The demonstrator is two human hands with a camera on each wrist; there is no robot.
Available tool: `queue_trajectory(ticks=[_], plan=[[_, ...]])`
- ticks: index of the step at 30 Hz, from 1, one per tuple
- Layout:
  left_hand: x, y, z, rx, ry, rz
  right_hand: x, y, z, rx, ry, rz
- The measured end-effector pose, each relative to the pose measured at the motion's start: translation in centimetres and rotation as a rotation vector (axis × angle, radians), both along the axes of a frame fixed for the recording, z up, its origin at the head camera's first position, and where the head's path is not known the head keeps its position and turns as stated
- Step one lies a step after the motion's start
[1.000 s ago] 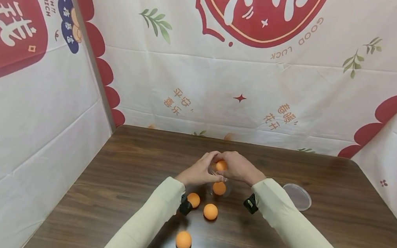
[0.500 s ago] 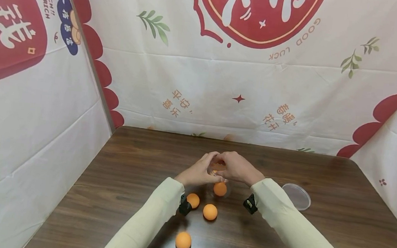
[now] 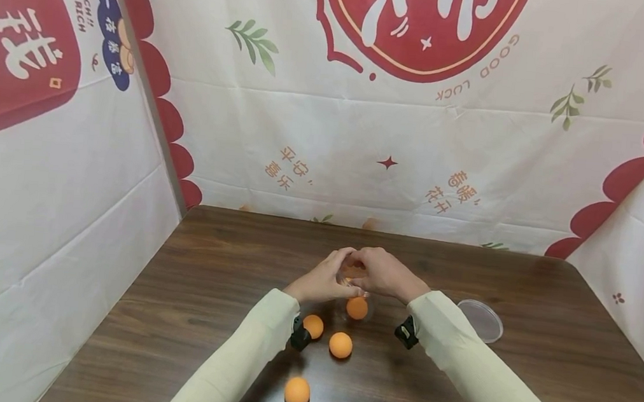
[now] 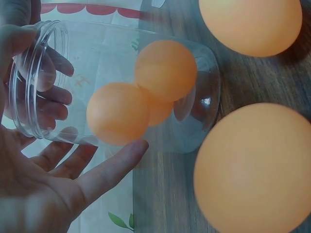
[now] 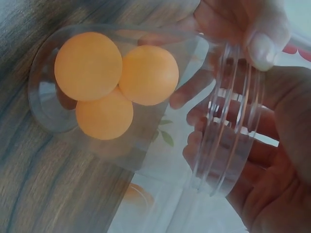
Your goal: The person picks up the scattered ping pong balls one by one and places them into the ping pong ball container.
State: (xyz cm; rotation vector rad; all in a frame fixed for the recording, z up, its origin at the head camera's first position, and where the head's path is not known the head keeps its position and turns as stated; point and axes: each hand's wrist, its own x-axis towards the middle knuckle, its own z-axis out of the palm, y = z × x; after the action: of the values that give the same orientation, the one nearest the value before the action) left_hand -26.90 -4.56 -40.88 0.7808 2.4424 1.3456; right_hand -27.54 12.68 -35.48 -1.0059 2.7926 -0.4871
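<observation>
Across the brown surface [image 3: 237,245], the left hand [image 3: 323,281] and right hand [image 3: 387,274] curl round the mouth of a clear jar [image 4: 112,58], which stands between them. A clear lid [image 3: 481,321] lies off to the right. Smallest are the orange balls: the one showing at the jar's mouth a second ago is gone from there, which probably means one more inside. The head view makes out one whole ball and an orange sliver there; both wrist views reveal three inner balls [image 5: 88,66]. Only the head view takes in all three loose balls [image 3: 340,345] and the lid.
</observation>
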Motion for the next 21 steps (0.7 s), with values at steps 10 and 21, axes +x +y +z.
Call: queue_trajectory(ticks=[10, 21], plan=[[0.2, 0.1, 0.1, -0.003, 0.003, 0.009, 1.0, 0.9, 0.5, 0.03, 0.136, 0.008], [0.2, 0.1, 0.1, 0.009, -0.03, 0.01, 1.7, 1.6, 1.9, 0.078, 0.163, -0.005]])
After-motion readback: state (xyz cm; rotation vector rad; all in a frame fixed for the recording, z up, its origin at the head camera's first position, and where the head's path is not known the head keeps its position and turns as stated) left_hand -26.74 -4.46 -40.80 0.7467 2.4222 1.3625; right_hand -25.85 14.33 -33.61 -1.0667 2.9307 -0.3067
